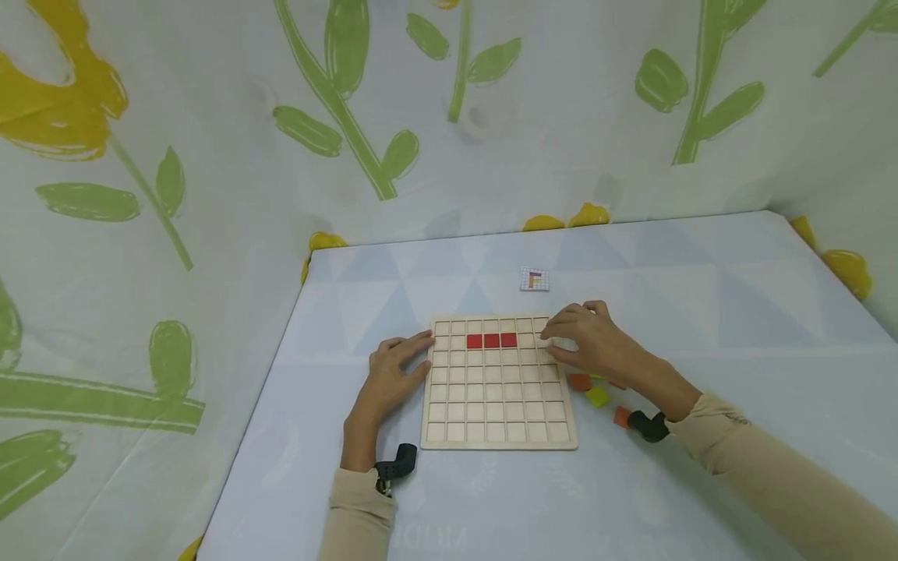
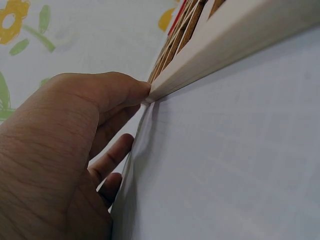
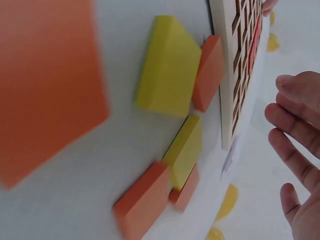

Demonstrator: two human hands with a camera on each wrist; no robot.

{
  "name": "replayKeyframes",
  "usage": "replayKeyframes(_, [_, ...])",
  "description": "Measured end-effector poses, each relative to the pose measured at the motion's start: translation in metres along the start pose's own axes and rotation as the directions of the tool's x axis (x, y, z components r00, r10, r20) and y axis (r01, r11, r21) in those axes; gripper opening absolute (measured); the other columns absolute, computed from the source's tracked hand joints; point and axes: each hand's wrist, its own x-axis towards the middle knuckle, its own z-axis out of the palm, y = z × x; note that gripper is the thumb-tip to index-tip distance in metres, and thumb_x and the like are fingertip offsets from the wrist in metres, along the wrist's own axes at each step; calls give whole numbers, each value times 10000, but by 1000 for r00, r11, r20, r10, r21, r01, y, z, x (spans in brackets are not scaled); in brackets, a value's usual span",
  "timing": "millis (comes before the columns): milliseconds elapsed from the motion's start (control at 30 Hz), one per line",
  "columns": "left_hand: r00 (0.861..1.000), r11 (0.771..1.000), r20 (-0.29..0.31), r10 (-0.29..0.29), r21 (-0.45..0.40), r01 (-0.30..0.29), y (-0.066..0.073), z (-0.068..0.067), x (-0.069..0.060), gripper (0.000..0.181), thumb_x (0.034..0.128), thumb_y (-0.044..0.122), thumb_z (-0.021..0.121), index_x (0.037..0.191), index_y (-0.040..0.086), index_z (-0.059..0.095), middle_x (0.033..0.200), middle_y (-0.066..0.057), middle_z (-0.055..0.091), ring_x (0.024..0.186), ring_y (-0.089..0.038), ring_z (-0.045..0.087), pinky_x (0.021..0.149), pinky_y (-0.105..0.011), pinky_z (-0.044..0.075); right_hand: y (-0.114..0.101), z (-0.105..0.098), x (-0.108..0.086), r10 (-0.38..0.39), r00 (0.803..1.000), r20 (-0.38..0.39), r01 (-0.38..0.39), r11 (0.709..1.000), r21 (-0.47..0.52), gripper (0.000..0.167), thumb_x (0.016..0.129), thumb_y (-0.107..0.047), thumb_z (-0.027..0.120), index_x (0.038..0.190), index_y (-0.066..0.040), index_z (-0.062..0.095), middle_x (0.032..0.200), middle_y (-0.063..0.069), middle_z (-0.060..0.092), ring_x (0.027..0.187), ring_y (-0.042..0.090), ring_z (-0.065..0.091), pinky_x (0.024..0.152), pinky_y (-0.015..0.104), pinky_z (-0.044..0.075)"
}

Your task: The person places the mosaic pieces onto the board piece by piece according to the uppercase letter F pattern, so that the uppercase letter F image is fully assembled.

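Note:
A square wooden grid board [image 1: 484,393] lies flat on the table. Three red square tiles [image 1: 492,340] sit side by side in its second row from the far edge. My left hand [image 1: 393,378] rests against the board's left edge, thumb and index fingertip spread apart along it. Over the far right part of the board is my right hand [image 1: 591,336], fingers loosely bent. In the right wrist view its thumb and fingers [image 3: 295,131] stand apart with nothing visible between them. Loose orange tiles [image 3: 207,74] and yellow tiles [image 3: 170,67] lie right of the board.
A small card [image 1: 535,280] printed with a coloured grid pattern lies beyond the board. The table [image 1: 337,312] has a pale cloth with blue triangles. Behind it hangs a white curtain [image 1: 231,117] with green leaves and yellow flowers. One orange tile [image 1: 621,417] lies below the right wrist.

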Motion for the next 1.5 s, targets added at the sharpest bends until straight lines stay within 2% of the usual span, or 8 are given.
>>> replayKeyframes(333, [1000,1000,-2,-23,-8,23,-6,0,-3,430,972,243,654,1400,232,615,1497,122,488,1329,-272,383,1090,-537,207,6,-6,-28,103,992,79,-100,994,-36,184,846,-180,805,1022,-132,777,1080,40,717,1088,284,599,962,595,305])
replayKeyframes(467, [1000,999,2,-29,-24,29,-7,0,-3,432,971,244,649,1402,233,613,1497,112,491,1336,-279,371,1095,-542,198,8,-7,-37,110,991,70,-109,994,-19,162,846,-179,809,1002,-146,781,1067,30,719,1077,279,601,959,596,301])
replayKeyframes(800, [999,999,13,-44,-19,44,-11,3,-3,430,977,263,643,1406,252,608,1501,148,474,1340,-252,372,1106,-520,196,7,0,-57,55,998,-21,-54,998,25,187,782,-195,864,949,-165,785,1007,-20,724,1022,243,620,900,563,333])
replayKeyframes(967, [999,999,9,-35,-21,35,-9,2,-2,430,975,255,645,1404,255,610,1497,144,480,1333,-247,376,1101,-514,196,7,3,-63,44,999,-24,-43,998,43,183,777,-195,871,938,-198,784,993,-67,713,1012,202,608,899,533,325])
replayKeyframes(1133, [999,999,5,-32,-27,33,-6,2,-1,429,975,250,647,1402,242,613,1493,140,486,1340,-261,372,1107,-523,187,8,4,-66,4,999,-35,-2,998,59,187,782,-177,863,950,-188,780,994,-63,710,1007,191,607,881,519,323])
replayKeyframes(1367, [1000,999,6,-26,-24,26,-1,1,0,422,970,250,643,1390,219,623,1483,120,504,1332,-273,379,1105,-539,179,9,6,-68,-43,997,-61,44,999,25,196,759,-152,875,913,-212,769,961,-77,709,965,163,609,852,486,331])
replayKeyframes(1500, [999,999,14,-30,-23,31,1,1,1,423,974,252,641,1395,217,619,1489,118,496,1334,-273,375,1112,-536,174,8,7,-66,-49,997,-55,49,999,6,205,753,-140,882,906,-220,770,956,-78,709,951,163,610,850,516,343])
